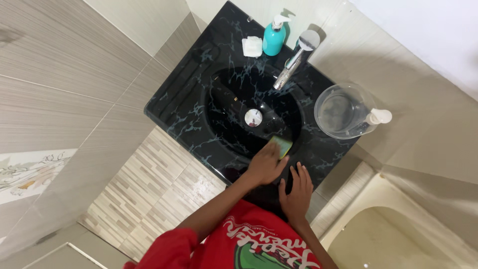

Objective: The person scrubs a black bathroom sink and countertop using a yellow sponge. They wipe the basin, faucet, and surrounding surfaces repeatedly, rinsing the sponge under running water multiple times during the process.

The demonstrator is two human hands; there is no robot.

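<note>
Right hand [297, 193]: flat, fingers spread, grasping nothing, resting on the near rim of the black marbled sink [191, 107].
Left hand [266, 164]: fingers curled down over a yellow-green sponge [282, 145], pressing it to the basin's near inner wall.
Basin centre: chrome drain plug [253, 117].
Right ledge: clear glass bowl [342, 111], white-capped bottle [374, 120] leaning in it.
Far edge: chrome tap [297, 58], teal pump bottle [274, 38], white soap bar [252, 46] just beside it.

I am pressing a yellow-green sponge [282, 145] against the near wall of the black sink [199, 107] with my left hand [266, 164], my right hand [297, 192] resting flat on the sink's near rim.
</note>
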